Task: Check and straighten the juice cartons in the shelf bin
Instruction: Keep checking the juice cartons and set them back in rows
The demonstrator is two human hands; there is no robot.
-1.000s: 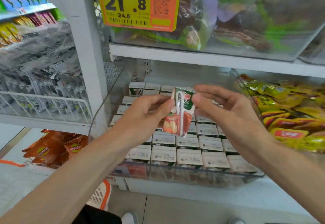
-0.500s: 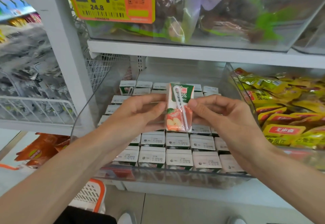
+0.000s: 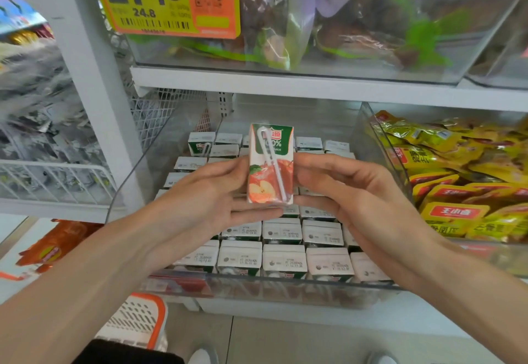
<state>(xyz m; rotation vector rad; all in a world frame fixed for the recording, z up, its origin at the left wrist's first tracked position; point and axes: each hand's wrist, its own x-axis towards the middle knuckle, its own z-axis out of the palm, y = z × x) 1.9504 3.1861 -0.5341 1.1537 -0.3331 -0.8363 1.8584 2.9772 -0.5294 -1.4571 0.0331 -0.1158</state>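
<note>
Above the clear shelf bin (image 3: 271, 290), I hold one juice carton (image 3: 260, 173) upright, pinched at its narrow sides between my left grip (image 3: 205, 200) and right grip (image 3: 357, 200). It looks light, stiff-walled but crushable; best held by the side edges, clear of the taped straw (image 3: 275, 169). Packed cartons (image 3: 283, 232) stand in rows below.

A white shelf (image 3: 343, 318) carries a clear bin (image 3: 271, 289) packed with tidy rows of upright juice cartons (image 3: 284, 260). Just right of that bin sits a second clear bin (image 3: 380, 146), filled with yellow snack packets (image 3: 457, 180).
</note>
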